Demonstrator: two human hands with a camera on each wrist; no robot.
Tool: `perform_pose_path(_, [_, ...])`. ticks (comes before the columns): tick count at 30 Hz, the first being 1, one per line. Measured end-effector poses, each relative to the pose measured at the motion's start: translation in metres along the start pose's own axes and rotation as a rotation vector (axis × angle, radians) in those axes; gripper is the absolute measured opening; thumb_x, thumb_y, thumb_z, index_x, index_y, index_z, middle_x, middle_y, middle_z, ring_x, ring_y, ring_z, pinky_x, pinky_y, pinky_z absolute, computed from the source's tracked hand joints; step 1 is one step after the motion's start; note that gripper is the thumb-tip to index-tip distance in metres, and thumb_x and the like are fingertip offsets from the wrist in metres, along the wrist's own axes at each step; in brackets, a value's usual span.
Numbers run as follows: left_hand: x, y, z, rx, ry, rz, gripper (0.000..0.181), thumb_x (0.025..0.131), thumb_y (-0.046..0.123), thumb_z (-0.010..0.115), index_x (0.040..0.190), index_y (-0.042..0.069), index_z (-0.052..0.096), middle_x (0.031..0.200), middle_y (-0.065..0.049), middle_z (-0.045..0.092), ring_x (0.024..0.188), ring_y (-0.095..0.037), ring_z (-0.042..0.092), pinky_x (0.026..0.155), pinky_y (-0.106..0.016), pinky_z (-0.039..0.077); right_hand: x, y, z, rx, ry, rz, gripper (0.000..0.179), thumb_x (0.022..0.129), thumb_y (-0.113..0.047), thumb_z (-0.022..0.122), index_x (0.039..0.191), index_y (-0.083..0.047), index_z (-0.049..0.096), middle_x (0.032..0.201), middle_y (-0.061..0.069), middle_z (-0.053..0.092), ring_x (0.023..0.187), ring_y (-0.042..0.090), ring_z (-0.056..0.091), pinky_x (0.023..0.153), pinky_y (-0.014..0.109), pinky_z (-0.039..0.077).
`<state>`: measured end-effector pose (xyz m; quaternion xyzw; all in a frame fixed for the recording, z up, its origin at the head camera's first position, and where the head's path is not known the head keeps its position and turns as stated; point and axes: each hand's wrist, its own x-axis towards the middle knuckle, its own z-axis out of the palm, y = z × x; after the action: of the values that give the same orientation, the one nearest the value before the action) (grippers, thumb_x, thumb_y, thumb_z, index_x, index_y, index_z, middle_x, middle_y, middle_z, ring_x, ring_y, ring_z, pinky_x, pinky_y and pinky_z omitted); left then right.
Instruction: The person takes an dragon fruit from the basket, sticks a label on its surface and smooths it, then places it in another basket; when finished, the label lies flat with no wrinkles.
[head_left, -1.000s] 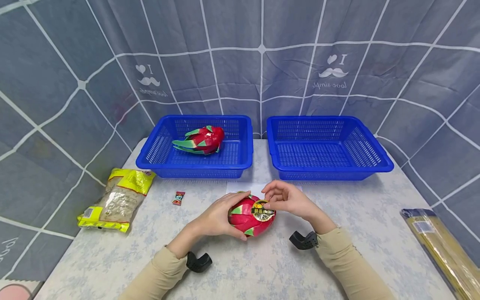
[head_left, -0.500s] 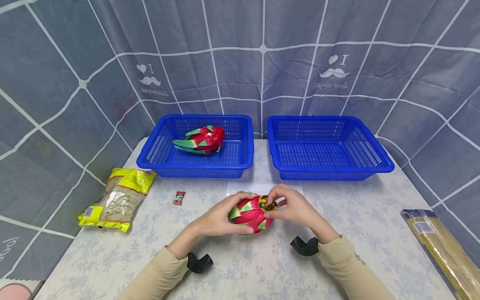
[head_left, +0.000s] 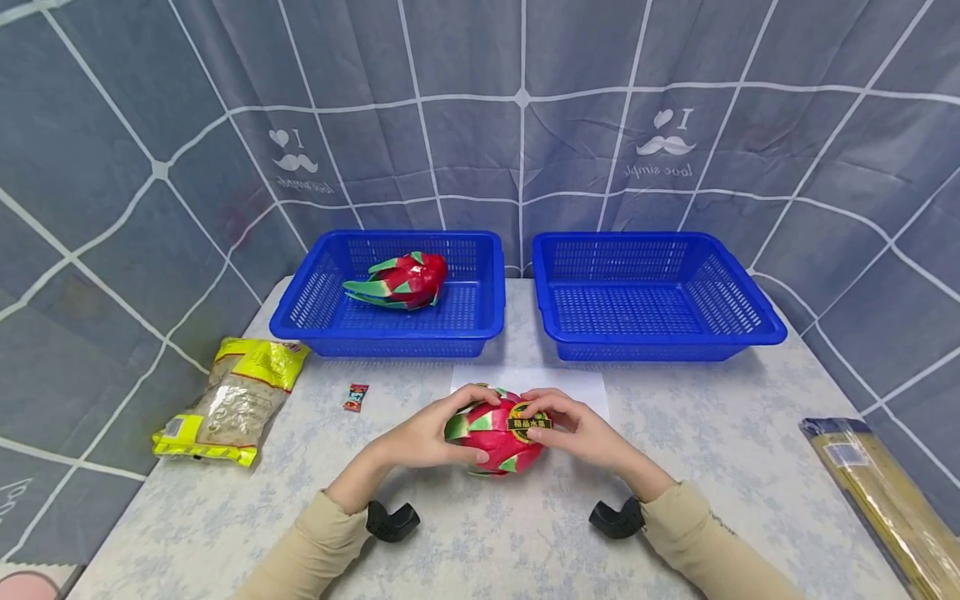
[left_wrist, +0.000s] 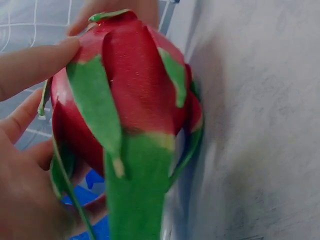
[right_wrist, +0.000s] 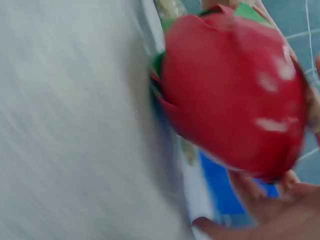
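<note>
A red dragon fruit (head_left: 491, 442) with green scales is between the two hands, above the front part of the table. The left hand (head_left: 423, 433) grips its leafy end, thumb at the near side and fingers over the far side. A round black-and-gold sticker (head_left: 528, 423) is on the fruit's right part. Fingertips and thumb of the right hand (head_left: 588, 429) rest on that sticker. Long green scales of the dragon fruit (left_wrist: 135, 85) point toward the left wrist camera. In the right wrist view, its smooth red end faces the right hand (right_wrist: 280, 215); the sticker is hidden there.
A blue basket (head_left: 390, 333) at back left holds another dragon fruit (head_left: 416, 279). A second blue basket (head_left: 667, 339) stands at back right. A white sheet (head_left: 588, 387) lies behind the hands. Left are a yellow bag (head_left: 243, 400) and a small packet (head_left: 356, 397); right, a long package (head_left: 885, 500).
The dragon fruit has been turned a little in the hands, with its sticker now facing up and slightly left. The right hand's fingers have shifted from the fruit's right end onto the sticker.
</note>
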<state>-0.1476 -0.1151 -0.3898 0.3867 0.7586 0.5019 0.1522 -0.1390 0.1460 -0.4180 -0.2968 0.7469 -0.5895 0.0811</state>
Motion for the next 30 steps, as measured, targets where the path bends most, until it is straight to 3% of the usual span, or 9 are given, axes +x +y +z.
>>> perform_pose_path(2, [-0.002,-0.002,-0.003,-0.024,-0.016,0.004,0.053,0.080,0.003,0.071,0.124,0.013,0.043,0.131,-0.004,0.045,0.117,-0.023,0.046,0.089,-0.035,0.047,-0.001,0.003,0.005,0.064,-0.003,-0.014,0.020,0.090,-0.003,0.060,0.110,-0.002,0.060,0.133,0.020,0.045,0.124,0.019,0.042,0.099,0.026,0.038])
perform_pose_path(5, [-0.002,-0.005,-0.002,-0.067,-0.020,-0.005,0.044,0.083,0.007,0.070,0.119,0.017,0.046,0.131,-0.002,0.044,0.119,-0.021,0.045,0.091,-0.037,0.046,-0.003,0.004,0.012,0.076,0.006,-0.007,0.021,0.091,-0.005,0.059,0.112,-0.003,0.059,0.135,0.019,0.043,0.125,0.019,0.041,0.096,0.026,0.040])
perform_pose_path(11, [0.004,-0.005,0.014,-0.072,0.105,-0.017,0.018,0.089,0.020,0.066,0.105,0.017,0.060,0.139,-0.006,0.046,0.135,-0.021,0.031,0.106,-0.046,0.028,-0.004,-0.004,0.018,0.077,-0.004,-0.004,0.021,0.085,-0.004,0.066,0.105,-0.007,0.060,0.126,0.015,0.044,0.119,0.021,0.040,0.090,0.031,0.046])
perform_pose_path(14, [0.006,-0.003,0.018,-0.100,0.121,-0.005,0.015,0.087,0.015,0.068,0.101,0.012,0.065,0.138,-0.010,0.047,0.135,-0.025,0.032,0.105,-0.047,0.030,-0.005,-0.006,0.020,0.076,-0.007,0.000,0.020,0.084,-0.004,0.067,0.101,-0.008,0.059,0.126,0.014,0.043,0.120,0.019,0.037,0.093,0.034,0.043])
perform_pose_path(18, [0.004,-0.001,0.015,-0.134,0.049,0.013,0.010,0.086,0.008,0.066,0.096,0.007,0.069,0.137,-0.014,0.046,0.133,-0.027,0.033,0.101,-0.042,0.036,-0.008,-0.007,0.025,0.111,-0.038,0.005,0.015,0.086,-0.004,0.064,0.099,-0.007,0.058,0.131,0.014,0.042,0.127,0.021,0.031,0.100,0.045,0.033])
perform_pose_path(24, [0.001,0.000,0.007,-0.156,-0.072,-0.017,0.009,0.087,0.010,0.065,0.094,0.006,0.070,0.141,-0.010,0.041,0.134,-0.025,0.030,0.101,-0.044,0.032,-0.009,-0.009,0.028,0.133,-0.114,0.023,0.010,0.092,-0.007,0.057,0.102,-0.010,0.057,0.137,0.012,0.036,0.133,0.031,0.022,0.100,0.056,0.025])
perform_pose_path(30, [0.001,-0.006,0.005,-0.174,-0.094,0.012,0.011,0.088,0.008,0.061,0.095,0.004,0.069,0.142,-0.010,0.039,0.135,-0.026,0.027,0.102,-0.048,0.030,-0.010,-0.009,0.027,0.172,-0.177,0.056,0.016,0.096,-0.010,0.046,0.109,-0.010,0.055,0.143,0.011,0.027,0.136,0.033,0.012,0.101,0.056,0.024])
